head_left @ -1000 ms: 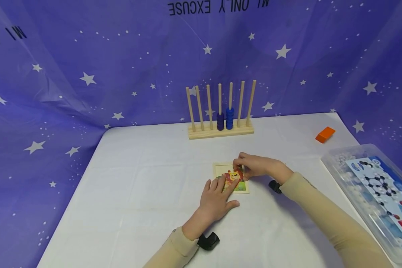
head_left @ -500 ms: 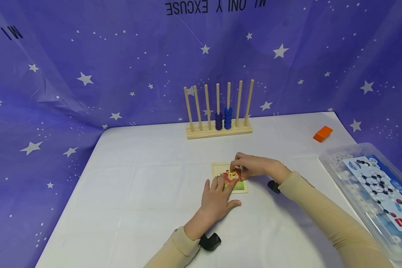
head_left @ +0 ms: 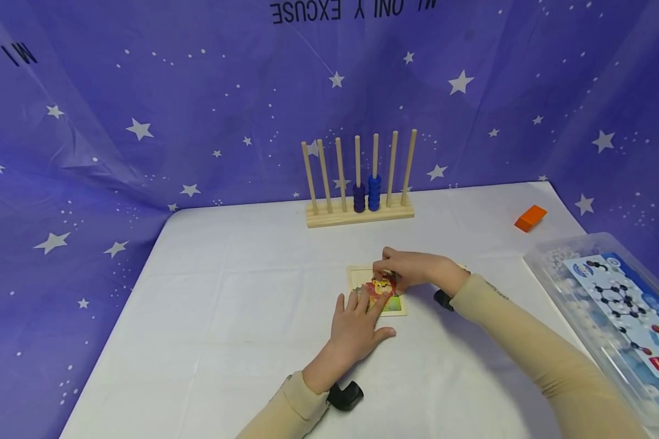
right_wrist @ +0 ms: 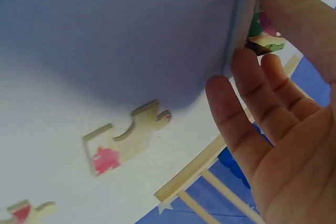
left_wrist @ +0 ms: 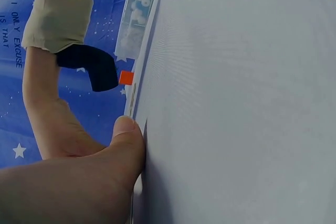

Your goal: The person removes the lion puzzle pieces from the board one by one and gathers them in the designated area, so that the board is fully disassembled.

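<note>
A small square picture puzzle (head_left: 396,304) with a lion lies on the white table. My left hand (head_left: 354,332) rests on its lower left part with fingers spread; the left wrist view shows its thumb (left_wrist: 123,153) near the table surface. At the upper right of the board my right hand (head_left: 414,269) pinches a puzzle piece, mostly hidden by its fingers. In the right wrist view the other fingers of the right hand (right_wrist: 294,135) are loosely bent, beside a dark and green piece edge (right_wrist: 265,46).
Loose puzzle pieces (right_wrist: 128,142) lie beyond the right hand. Behind stands a wooden peg rack (head_left: 359,213) with blue and purple beads. On the right are an orange block (head_left: 530,218) and a clear plastic box (head_left: 549,274) with a molecule label.
My right hand has shifted slightly left and away from me over the board's upper right part. The left hand stays in place on the puzzle.
</note>
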`<state>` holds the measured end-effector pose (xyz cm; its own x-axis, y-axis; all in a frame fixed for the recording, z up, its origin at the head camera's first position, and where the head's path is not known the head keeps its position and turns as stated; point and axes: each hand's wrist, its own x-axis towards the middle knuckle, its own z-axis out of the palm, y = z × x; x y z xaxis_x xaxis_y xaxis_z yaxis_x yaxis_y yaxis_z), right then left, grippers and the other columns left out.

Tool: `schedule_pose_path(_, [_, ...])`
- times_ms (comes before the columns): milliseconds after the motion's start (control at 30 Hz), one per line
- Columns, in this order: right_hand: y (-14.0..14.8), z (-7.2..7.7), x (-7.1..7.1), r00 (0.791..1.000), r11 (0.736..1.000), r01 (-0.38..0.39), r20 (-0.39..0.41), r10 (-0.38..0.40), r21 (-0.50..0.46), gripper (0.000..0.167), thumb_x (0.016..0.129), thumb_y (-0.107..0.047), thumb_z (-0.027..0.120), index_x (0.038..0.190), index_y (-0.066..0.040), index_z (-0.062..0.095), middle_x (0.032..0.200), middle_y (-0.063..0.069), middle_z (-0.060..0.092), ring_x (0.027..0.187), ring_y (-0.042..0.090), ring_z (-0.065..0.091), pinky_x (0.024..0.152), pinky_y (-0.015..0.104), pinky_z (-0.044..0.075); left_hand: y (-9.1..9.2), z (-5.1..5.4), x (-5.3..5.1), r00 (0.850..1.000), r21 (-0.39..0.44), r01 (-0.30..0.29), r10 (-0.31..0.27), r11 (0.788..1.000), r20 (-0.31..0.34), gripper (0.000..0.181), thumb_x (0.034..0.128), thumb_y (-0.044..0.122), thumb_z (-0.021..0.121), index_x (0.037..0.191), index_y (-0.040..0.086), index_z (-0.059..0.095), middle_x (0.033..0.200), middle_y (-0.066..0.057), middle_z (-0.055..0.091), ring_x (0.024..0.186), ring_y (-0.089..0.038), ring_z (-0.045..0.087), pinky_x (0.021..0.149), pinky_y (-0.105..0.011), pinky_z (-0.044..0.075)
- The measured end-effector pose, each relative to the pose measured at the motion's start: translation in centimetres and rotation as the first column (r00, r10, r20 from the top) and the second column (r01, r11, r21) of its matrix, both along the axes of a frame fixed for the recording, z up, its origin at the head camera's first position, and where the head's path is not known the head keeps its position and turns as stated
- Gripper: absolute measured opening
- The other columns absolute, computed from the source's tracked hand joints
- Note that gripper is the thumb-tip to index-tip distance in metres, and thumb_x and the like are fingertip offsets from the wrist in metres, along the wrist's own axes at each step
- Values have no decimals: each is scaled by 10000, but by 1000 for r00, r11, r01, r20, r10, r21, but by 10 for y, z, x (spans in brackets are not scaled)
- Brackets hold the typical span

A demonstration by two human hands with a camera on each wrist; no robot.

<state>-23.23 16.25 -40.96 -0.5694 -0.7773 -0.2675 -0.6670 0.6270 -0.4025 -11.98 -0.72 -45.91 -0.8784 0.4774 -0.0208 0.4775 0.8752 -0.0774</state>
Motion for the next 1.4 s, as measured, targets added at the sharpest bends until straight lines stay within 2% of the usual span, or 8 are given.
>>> schedule_pose_path(133, [4,-2,1,1000,1000,2,-31,-2,-20,402,703,-39,758,1011,-176,540,965,52,446,772,169,446,698,308,405,0,0,0,1000,8,-3,3,1000,-1,708,836,678,300,1422,281,300,1412,-110,322,1238,-283,318,971,-513,244])
schedule_pose_path(333, [7,-4,2,1000,997,25,-9,-25,-70,404,707,-38,754,1028,-167,544,961,64,452,771,185,449,701,315,405,0,1,1,1000,9,-3,4,1000,-13,704,836,679,297,1414,278,320,1406,-115,330,1230,-282,326,968,-509,252])
schedule_pose_path(533, [9,-6,0,1000,998,22,-7,-22,-66,408,714,-67,754,1059,-173,564,962,63,448,795,192,439,718,318,391,-1,0,1,1000,6,3,-3,1000,-26,703,840,675,293,1412,269,327,1405,-127,322,1224,-286,322,965,-507,253])
schedule_pose_path(667, [9,-4,-2,1000,998,8,0,-8,-61,414,708,-29,743,1061,-156,569,952,59,449,816,194,426,742,336,391,-1,0,2,1000,22,9,-8,1000,-30,698,842,668,307,1412,264,330,1405,-133,319,1224,-293,324,964,-511,257])
schedule_pose_path(900, [12,-4,-5,996,999,-24,-89,22,-22,390,774,78,632,1075,-166,587,932,24,473,849,189,452,789,364,401,-2,-1,1,999,21,13,-12,1000,-42,688,848,665,297,1418,279,309,1411,-130,316,1235,-288,321,966,-509,252])
schedule_pose_path(1033, [15,-6,-5,992,999,-44,-120,42,-16,355,786,69,618,1053,-163,595,900,8,490,823,171,463,769,358,409,-1,0,2,1000,2,13,-13,1000,-25,691,851,668,277,1427,288,282,1421,-123,304,1256,-283,308,973,-508,244])
schedule_pose_path(1167, [17,-6,-5,995,998,-48,-93,45,-34,334,767,35,663,1047,-137,600,904,9,502,812,160,471,753,350,412,-1,2,2,1000,-6,5,-5,1000,0,690,855,667,267,1434,291,261,1431,-122,292,1268,-283,297,980,-511,232])
schedule_pose_path(1400, [17,-3,-2,999,999,-6,-50,5,-35,340,723,-21,736,1019,-127,605,927,4,515,831,163,502,754,348,429,-1,-2,1,1000,-14,4,-4,1000,1,695,857,669,240,1437,287,252,1437,-124,277,1267,-288,291,984,-503,224])
